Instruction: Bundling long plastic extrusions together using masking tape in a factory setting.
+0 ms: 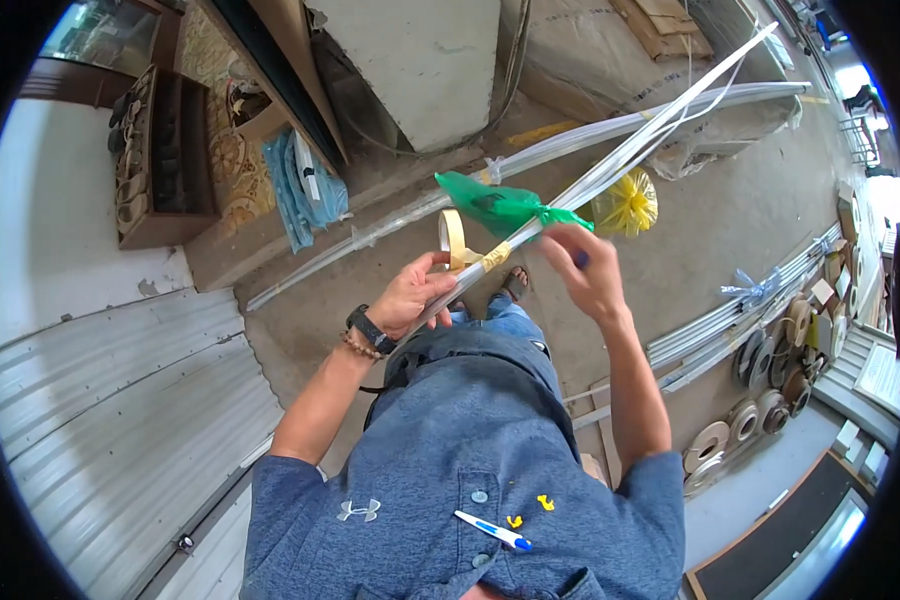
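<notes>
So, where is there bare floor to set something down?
Bare floor shows between the yellow plastic bundle and the tied strips at right; another patch lies between the corrugated wall and the left forearm. Crowded: by the coiled rolls, and around the held strips and green plastic.

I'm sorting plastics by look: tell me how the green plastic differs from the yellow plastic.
The green plastic stretches out lengthwise; the yellow plastic is gathered into a rounded, pleated bunch. The green plastic crosses the white strips near the right hand; the yellow plastic sits beyond that hand, apart from it. Both look thin and shiny.
</notes>
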The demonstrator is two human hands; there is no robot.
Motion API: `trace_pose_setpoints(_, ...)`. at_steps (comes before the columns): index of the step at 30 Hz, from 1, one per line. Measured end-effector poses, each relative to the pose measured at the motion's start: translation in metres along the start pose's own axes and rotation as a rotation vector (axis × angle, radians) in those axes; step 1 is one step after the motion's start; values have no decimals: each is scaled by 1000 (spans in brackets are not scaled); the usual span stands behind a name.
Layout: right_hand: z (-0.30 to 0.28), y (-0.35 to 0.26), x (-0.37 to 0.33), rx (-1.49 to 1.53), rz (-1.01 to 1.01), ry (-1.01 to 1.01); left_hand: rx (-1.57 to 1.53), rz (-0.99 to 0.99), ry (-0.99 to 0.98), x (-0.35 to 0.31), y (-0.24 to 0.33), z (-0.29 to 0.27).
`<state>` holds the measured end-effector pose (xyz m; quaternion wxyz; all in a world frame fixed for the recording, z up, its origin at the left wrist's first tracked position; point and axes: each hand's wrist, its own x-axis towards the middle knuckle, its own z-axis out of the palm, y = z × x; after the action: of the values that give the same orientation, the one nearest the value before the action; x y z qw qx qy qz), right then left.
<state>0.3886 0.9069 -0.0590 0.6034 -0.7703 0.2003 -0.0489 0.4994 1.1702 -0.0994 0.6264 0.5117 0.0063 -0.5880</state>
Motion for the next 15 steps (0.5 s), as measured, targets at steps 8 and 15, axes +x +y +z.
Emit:
trace_pose_setpoints(8, 89, -63, 86, -578, -20, -348, 194, 175, 185, 0, -5, 22)
trace_pose_setpoints(15, 38, -44, -52, -292, -279, -143, 1039, 219, 373, -5, 11, 4)
